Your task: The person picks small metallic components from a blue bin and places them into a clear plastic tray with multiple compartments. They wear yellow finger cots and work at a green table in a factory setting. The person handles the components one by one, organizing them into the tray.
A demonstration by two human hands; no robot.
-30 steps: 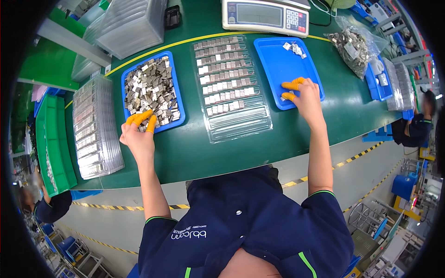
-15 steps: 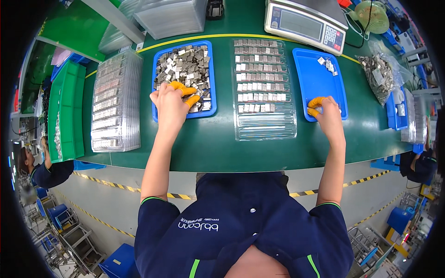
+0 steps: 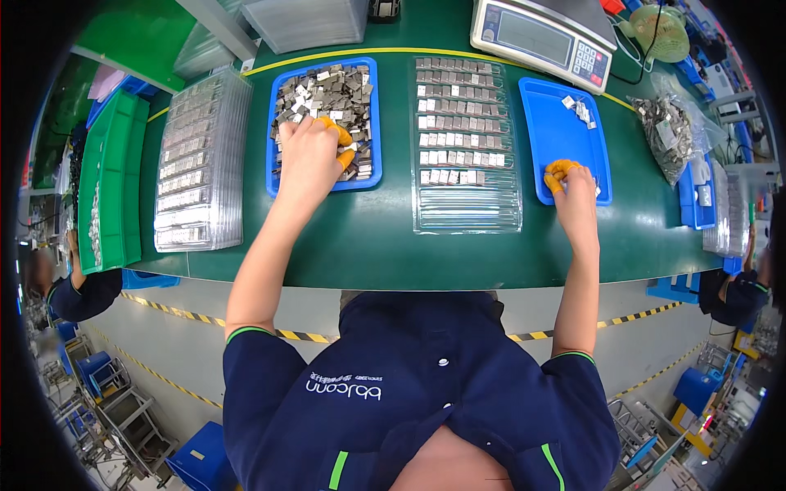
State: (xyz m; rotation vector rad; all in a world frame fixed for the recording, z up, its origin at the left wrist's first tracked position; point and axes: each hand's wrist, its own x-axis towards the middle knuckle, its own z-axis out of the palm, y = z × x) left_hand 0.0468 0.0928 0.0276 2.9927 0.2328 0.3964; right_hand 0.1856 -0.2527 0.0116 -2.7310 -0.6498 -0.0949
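Observation:
My left hand [image 3: 313, 155], with yellow finger cots, bends into a blue tray [image 3: 374, 123] heaped with small grey and silver rectangular metal parts [image 3: 332, 92]. Its thumb and fingertips are drawn close together; whether a part is between them is hard to see. At the near end of a second blue tray [image 3: 536, 123], my right hand [image 3: 575, 186] is closed, yellow-cotted fingers curled in, and whatever they hold is hidden. A few whitish parts [image 3: 581, 112] lie farther back in that tray. Between the hands is a clear plastic blister tray [image 3: 467, 214] with several rows of parts and bare near grooves.
Clear blister trays [image 3: 201, 164] are stacked on the left beside a green bin [image 3: 123, 188]. A digital scale [image 3: 536, 37] stands at the back right. A plastic bag of parts [image 3: 667, 135] lies far right. Co-workers [image 3: 86, 295] are at both sides.
The whole bench has shifted slightly up in view. My left hand stays in the heaped tray, and my right hand's fingers have curled in more tightly at its tray's near end.

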